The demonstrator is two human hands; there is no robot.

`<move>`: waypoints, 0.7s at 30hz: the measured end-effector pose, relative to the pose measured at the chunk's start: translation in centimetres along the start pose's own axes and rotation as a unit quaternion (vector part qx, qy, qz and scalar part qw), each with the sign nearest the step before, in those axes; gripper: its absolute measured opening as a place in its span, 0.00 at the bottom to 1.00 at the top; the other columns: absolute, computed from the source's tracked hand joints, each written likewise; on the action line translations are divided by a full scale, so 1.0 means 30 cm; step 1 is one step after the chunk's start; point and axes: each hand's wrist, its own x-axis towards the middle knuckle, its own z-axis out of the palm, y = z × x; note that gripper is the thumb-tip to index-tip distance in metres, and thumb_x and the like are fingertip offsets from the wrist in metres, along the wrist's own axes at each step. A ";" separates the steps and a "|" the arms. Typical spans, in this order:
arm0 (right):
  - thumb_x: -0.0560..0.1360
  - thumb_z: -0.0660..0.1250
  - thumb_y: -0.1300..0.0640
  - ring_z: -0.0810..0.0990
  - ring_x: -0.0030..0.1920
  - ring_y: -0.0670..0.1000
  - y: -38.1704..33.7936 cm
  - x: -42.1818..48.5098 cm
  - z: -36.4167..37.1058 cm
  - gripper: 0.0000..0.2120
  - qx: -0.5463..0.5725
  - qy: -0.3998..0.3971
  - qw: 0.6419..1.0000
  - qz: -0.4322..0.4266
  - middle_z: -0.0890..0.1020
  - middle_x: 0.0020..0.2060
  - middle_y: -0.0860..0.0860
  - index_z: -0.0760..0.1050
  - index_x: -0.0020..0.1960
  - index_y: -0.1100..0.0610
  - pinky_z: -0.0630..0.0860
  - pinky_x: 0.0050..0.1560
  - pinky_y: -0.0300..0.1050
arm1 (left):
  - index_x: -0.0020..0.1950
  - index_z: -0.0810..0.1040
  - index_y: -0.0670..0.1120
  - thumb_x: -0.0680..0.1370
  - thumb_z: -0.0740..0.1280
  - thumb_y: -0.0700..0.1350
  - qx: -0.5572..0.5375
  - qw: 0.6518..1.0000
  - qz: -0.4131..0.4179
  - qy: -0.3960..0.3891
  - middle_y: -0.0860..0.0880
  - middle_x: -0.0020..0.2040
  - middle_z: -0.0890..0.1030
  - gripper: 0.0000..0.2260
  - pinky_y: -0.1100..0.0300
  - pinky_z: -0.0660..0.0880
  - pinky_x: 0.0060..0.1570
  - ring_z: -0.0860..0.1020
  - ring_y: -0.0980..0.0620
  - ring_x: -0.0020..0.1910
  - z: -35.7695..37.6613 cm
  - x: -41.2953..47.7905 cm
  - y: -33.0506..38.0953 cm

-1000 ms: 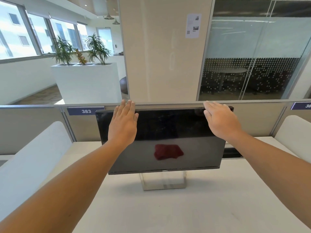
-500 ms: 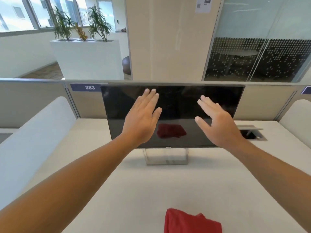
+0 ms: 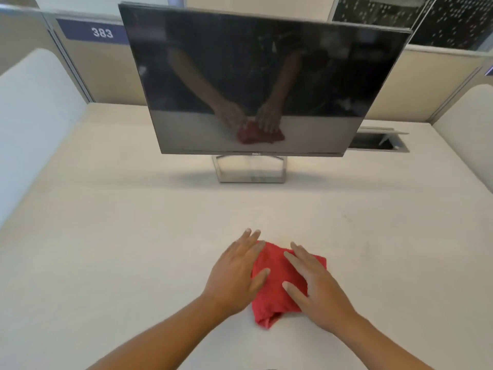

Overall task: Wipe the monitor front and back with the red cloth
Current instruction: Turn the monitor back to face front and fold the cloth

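A black monitor (image 3: 256,84) stands on a silver frame stand (image 3: 250,169) at the back of the white desk, its dark screen facing me and mirroring my hands. A crumpled red cloth (image 3: 277,284) lies on the desk near me. My left hand (image 3: 234,273) lies flat with straight fingers over the cloth's left edge. My right hand (image 3: 314,284) rests flat on the cloth's right part, fingers spread. Neither hand grips the cloth.
The white desk (image 3: 133,236) is bounded by beige partitions with a "383" label (image 3: 101,32). An open cable hatch (image 3: 378,141) sits behind the monitor's right side. White curved dividers (image 3: 34,124) flank both sides.
Both hands left the monitor's top edge, drew back toward me and came down onto the red cloth. My view tilted down to the desk.
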 end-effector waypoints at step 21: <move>0.60 0.72 0.45 0.74 0.42 0.42 -0.125 -0.020 0.010 0.14 -0.053 0.010 0.985 0.167 0.76 0.37 0.39 0.68 0.36 0.45 0.65 0.40 0.38 | 0.76 0.60 0.56 0.78 0.64 0.56 -0.076 0.991 -0.099 -0.038 0.63 0.78 0.51 0.28 0.68 0.48 0.71 0.42 0.68 0.72 0.008 -0.148 0.028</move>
